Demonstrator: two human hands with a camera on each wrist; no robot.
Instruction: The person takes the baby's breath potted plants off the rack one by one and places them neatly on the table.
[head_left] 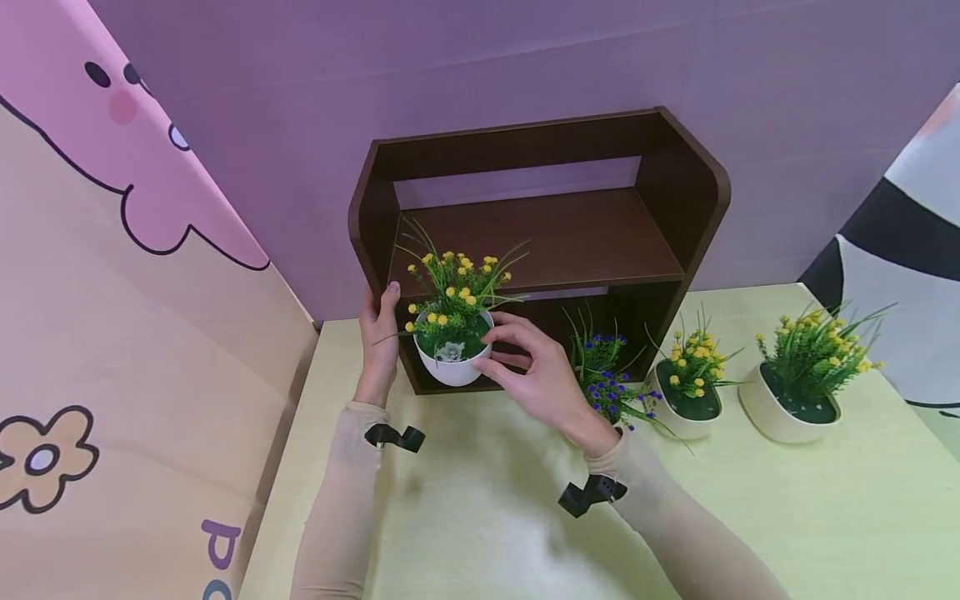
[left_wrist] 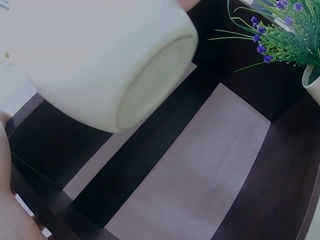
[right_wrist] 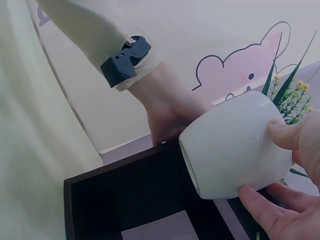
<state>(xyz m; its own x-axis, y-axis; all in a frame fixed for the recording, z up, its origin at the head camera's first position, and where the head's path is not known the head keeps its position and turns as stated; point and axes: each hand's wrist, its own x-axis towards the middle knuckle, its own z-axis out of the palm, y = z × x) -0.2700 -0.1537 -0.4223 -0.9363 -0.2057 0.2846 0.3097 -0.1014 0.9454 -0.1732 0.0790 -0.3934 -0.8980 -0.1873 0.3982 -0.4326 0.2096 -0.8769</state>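
Note:
My right hand (head_left: 543, 371) grips a white pot (head_left: 450, 371) by its right side, thumb and fingers on the wall near the rim. Yellow flowers (head_left: 457, 287) and long green blades grow from it. The pot is raised and tilted in front of the left part of a dark brown two-tier shelf (head_left: 540, 233); its pale underside (left_wrist: 157, 82) shows in the left wrist view. My left hand (head_left: 378, 342) holds the shelf's left side panel, thumb pointing up along it. In the right wrist view that hand (right_wrist: 172, 117) is partly hidden behind the pot.
A plant with purple-blue flowers (head_left: 611, 387) stands by the shelf's lower right, its pot mostly behind my right wrist. Two more white pots with yellow flowers, a smaller one (head_left: 686, 417) and a larger one (head_left: 787, 417), stand right on the pale table (head_left: 465, 517). A printed wall (head_left: 150, 333) rises at left.

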